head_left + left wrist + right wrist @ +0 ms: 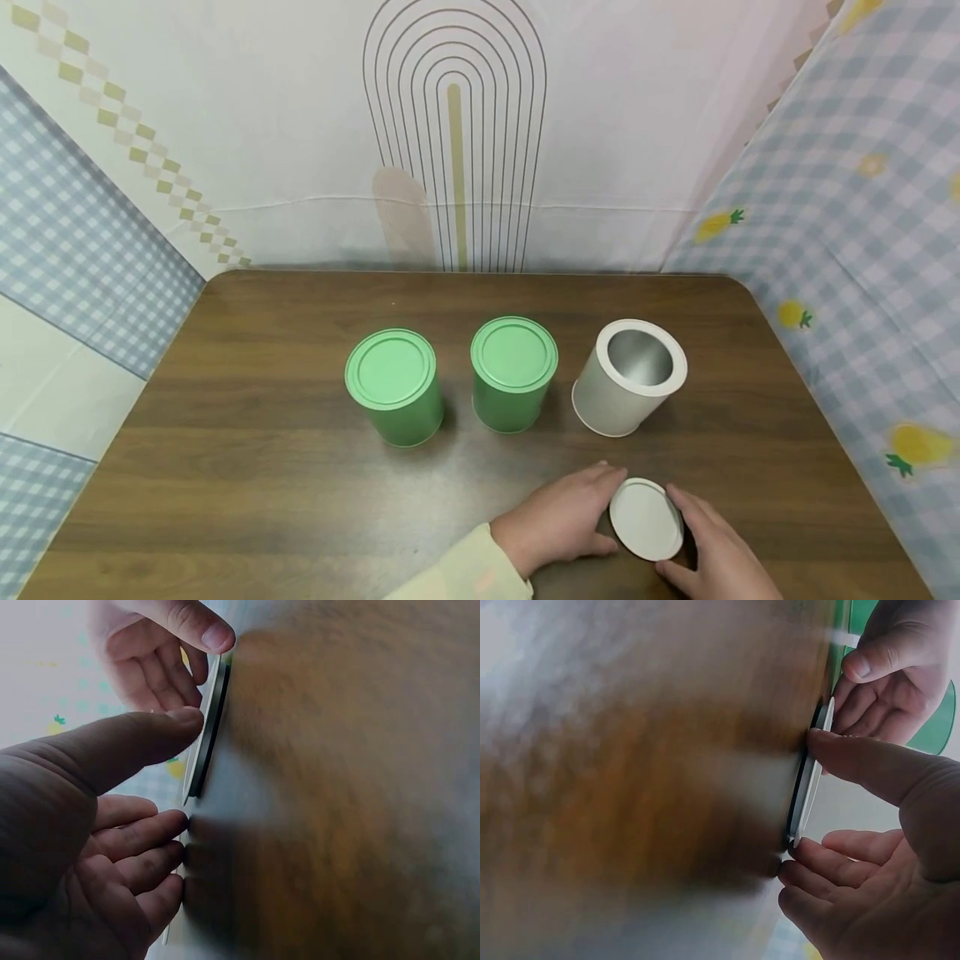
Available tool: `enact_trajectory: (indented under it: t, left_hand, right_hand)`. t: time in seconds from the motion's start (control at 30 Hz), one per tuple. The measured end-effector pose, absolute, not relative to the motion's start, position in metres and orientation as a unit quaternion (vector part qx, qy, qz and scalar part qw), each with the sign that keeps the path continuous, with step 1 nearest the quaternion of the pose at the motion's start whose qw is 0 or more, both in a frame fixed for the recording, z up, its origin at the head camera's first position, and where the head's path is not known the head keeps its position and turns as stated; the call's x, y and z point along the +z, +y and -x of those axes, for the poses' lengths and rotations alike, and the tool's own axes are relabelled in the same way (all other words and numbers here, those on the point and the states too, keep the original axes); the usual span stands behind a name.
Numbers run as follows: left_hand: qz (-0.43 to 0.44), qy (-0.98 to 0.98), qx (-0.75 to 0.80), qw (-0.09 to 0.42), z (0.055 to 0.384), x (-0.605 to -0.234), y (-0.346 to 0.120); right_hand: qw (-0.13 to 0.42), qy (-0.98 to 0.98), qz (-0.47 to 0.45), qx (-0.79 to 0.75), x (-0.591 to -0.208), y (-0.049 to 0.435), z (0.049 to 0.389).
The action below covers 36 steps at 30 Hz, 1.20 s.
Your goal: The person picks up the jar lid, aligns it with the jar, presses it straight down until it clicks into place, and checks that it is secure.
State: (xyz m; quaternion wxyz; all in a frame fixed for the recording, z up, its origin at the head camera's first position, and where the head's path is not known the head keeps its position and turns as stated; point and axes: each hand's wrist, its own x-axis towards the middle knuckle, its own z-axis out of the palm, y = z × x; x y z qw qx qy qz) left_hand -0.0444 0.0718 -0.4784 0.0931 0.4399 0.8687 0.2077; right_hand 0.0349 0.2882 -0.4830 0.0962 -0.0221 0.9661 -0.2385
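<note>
A round white lid (647, 520) with a dark underside lies low over the wooden table near its front edge. My right hand (716, 546) holds it by the rim, with thumb and fingertips (799, 851) on opposite sides. On the lid's other side my left hand (562, 517) is spread, its thumb (161, 739) and fingers apart beside the rim. Whether the left fingertips touch the lid is hard to tell. Behind the hands stands an uncovered white can (607, 400), its metallic inside showing.
Two green cans, one in the middle (510, 408) and one to the left (408, 421), stand with green lids on. The brown table (247, 467) ends at a patterned cloth backdrop (300, 150), with checked cloth (862, 250) along the right.
</note>
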Motion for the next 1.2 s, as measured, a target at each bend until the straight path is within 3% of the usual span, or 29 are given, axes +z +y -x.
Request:
enact_trajectory:
  t: [0.13,0.33,0.6,1.03,1.2]
  left_hand:
    - [-0.444,0.869,0.198,0.090,0.0449,-0.4791,0.0742]
    - [-0.442,0.872,0.189,0.090,0.0449,-0.4761,0.0744]
    - [-0.441,0.872,0.190,0.093,0.0452,-0.4755,0.0744]
    - [-0.437,0.873,0.197,0.088,0.0476,-0.4758,0.0729]
    - [-0.430,0.876,0.195,0.098,0.0472,-0.4751,0.0730]
  right_hand:
    - [0.119,0.965,0.021,-0.234,-0.4815,0.2896,-0.0328]
    - [0.065,0.975,0.049,-0.209,-0.4829,0.2890,-0.0372]
    - [0.041,0.978,0.062,-0.197,-0.4860,0.2878,-0.0380]
    - [0.074,0.972,0.027,-0.220,-0.4859,0.2901,-0.0391]
    - [0.063,0.973,0.027,-0.222,-0.4849,0.2893,-0.0406]
